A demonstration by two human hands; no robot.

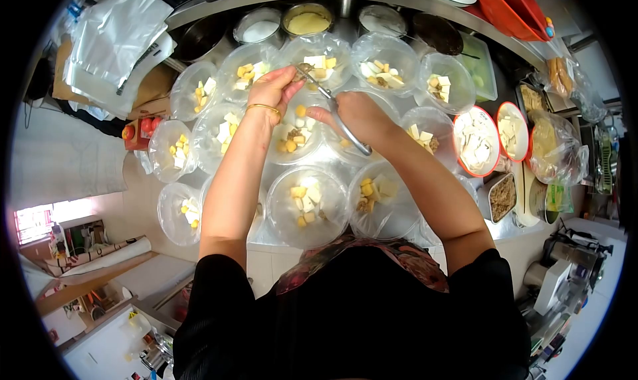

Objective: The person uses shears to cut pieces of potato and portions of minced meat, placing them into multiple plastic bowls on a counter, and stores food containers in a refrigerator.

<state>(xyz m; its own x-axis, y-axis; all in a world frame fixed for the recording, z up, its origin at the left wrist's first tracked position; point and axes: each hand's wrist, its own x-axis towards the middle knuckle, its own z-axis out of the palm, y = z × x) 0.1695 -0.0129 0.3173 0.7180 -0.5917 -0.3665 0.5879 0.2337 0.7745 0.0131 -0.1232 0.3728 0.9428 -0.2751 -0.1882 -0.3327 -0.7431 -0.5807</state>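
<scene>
My left hand (274,89), with a gold bangle at the wrist, pinches a small brownish piece of food (302,73) over the bowls. Closed around the grey looped handle of a pair of scissors (347,133) is my right hand (362,116); the metal blades point up and left to the pinched piece. Beneath both hands stands a clear plastic-lined bowl (292,155) with white chunks, yellow balls and brown bits. Behind the blades is another lined bowl (342,56) with similar pieces. A lined bowl (307,237) nearest my body holds white and yellow chunks.
Several more lined bowls cover the steel table. Along the back stand metal pots, one with yellow contents (309,22). To the right are red-rimmed bowls of white pieces (476,141) and a tray of brown food (502,197). Plastic bags (109,41) lie at left.
</scene>
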